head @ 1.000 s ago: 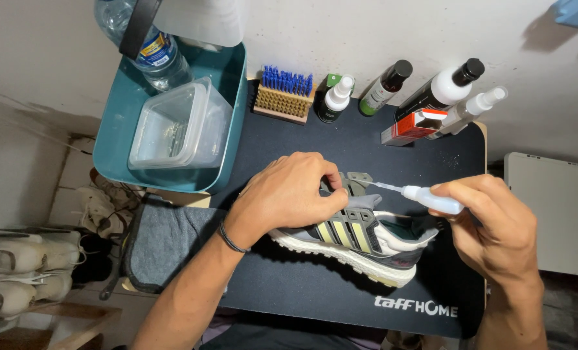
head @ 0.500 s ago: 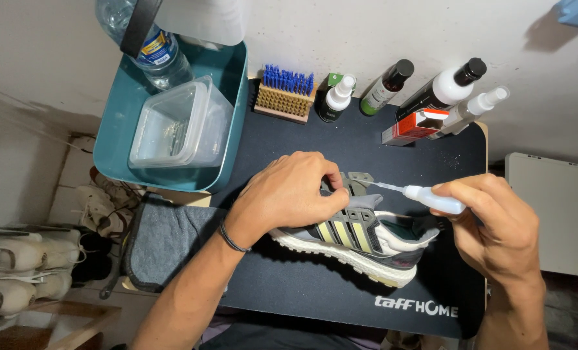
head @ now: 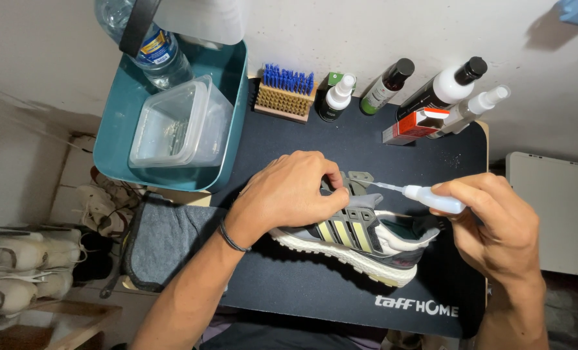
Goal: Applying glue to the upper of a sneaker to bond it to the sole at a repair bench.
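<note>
The left hand (head: 289, 194) pinches the grey striped running shoe (head: 353, 243) lying on the black desk mat (head: 340, 142); the right hand (head: 496, 227) grips a small clear dropper bottle (head: 431, 198), best squeezed gently, its thin tip kept just at the upper.

Off-white wall (head: 340, 32) spans the top of the frame, shadowed at upper right. Dark mat (head: 340, 146) covers the table in the centre. Wooden shelf (head: 49, 321) at lower left. Pale cabinet (head: 557, 214) at right edge. Light soft, even.
</note>
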